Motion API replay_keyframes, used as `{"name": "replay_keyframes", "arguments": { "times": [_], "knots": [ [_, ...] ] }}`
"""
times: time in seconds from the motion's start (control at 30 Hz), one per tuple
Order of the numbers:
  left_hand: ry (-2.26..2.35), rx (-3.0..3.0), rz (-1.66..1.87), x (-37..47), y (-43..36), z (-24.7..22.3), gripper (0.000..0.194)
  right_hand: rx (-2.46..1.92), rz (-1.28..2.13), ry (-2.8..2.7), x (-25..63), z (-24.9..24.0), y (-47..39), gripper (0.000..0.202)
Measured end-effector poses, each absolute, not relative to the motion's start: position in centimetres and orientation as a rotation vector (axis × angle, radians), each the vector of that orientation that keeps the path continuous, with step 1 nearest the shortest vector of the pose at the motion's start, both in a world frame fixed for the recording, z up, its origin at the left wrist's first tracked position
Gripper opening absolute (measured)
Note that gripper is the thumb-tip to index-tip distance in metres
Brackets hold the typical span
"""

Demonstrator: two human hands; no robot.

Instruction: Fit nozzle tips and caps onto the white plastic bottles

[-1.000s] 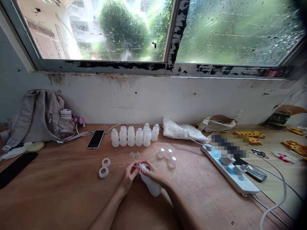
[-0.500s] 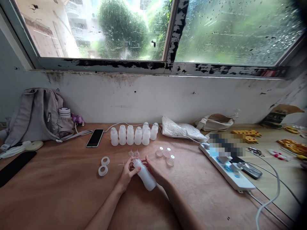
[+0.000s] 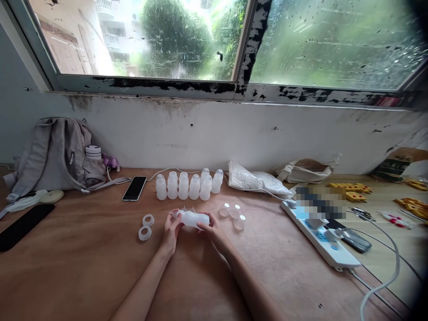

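A translucent white baby bottle [image 3: 193,219] lies sideways between my two hands, just above the table. My left hand [image 3: 171,229] grips its neck end at the left, and my right hand [image 3: 213,231] has its fingers closed on the base end. Right behind the bottle, small clear nipples [image 3: 186,209] stand on the table, partly hidden by it. To the left lie two translucent rings [image 3: 145,233]. On the right are several clear round caps [image 3: 238,224] with small white discs [image 3: 242,217] beside them.
Several similar white bottles [image 3: 183,186] stand at the back. A phone [image 3: 134,188] and a grey backpack [image 3: 60,156] are on the left. A white power strip [image 3: 323,240] with cables, a white plastic package [image 3: 254,179] and yellow parts [image 3: 354,189] sit on the right.
The bottle has turned from a downward slant to nearly level. My right hand, fingers apart beside the bottle before, now holds its base. The view has shifted slightly.
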State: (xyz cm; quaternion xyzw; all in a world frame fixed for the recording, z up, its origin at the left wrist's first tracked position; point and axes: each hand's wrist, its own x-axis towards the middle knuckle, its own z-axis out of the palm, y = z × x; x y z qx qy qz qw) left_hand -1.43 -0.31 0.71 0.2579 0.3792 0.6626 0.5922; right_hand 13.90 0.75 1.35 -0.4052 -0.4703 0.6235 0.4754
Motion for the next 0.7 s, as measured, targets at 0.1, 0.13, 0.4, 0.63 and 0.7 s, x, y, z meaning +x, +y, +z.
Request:
{"name": "replay_keyframes", "arguments": {
  "times": [0.1, 0.13, 0.4, 0.63, 0.7],
  "knots": [
    [0.866, 0.571, 1.513, -1.5, 0.1, 0.5, 0.028, -0.964, 1.423, -1.242, 14.2, 1.5, 0.9, 0.041],
    [0.863, 0.570, 1.505, -1.5, 0.2, 0.3, 0.027, -0.961, 1.381, -1.281, 14.3, 1.6, 0.9, 0.042],
    [0.832, 0.603, 1.455, -1.2, 0.5, -0.5, 0.029, -0.912, 1.170, -1.518, 15.7, 2.4, 1.1, 0.042],
    [0.845, 0.647, 1.460, -1.7, -0.1, -0.1, 0.031, -0.897, 1.042, -1.612, 15.5, 3.1, 0.0, 0.038],
    [0.859, 0.656, 1.456, -1.9, -0.3, 0.0, 0.032, -0.869, 1.003, -1.630, 15.1, 3.0, -0.3, 0.036]
  ]
}}
